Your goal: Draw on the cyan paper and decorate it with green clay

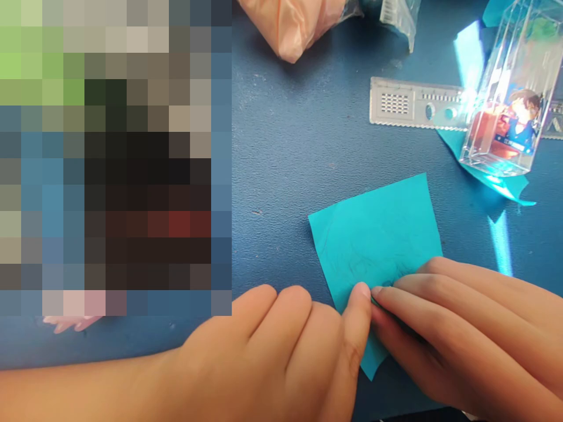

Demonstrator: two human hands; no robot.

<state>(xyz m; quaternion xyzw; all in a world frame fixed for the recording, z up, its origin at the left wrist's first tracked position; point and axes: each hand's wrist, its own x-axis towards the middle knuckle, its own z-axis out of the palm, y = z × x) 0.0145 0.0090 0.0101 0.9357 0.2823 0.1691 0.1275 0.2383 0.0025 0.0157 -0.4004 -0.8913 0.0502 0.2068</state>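
A turquoise sheet of paper [378, 228] with faint creases lies tilted on the blue table. My left hand [290, 346] is closed, its knuckles toward the far side, and one fingertip presses at the sheet's lower part. Close against that fingertip, my right hand [466, 322] is closed in a pinch over the paper. Something small and dark shows between its fingertips, too hidden to make out. One corner of the sheet sticks out below the hands.
At the right, a clear plastic box [505, 129] with a cartoon figure stands over turquoise scraps [510, 181] and a transparent ruler [417, 105]. A peach-coloured bag [290, 26] lies at the top. Pixelation covers the upper left.
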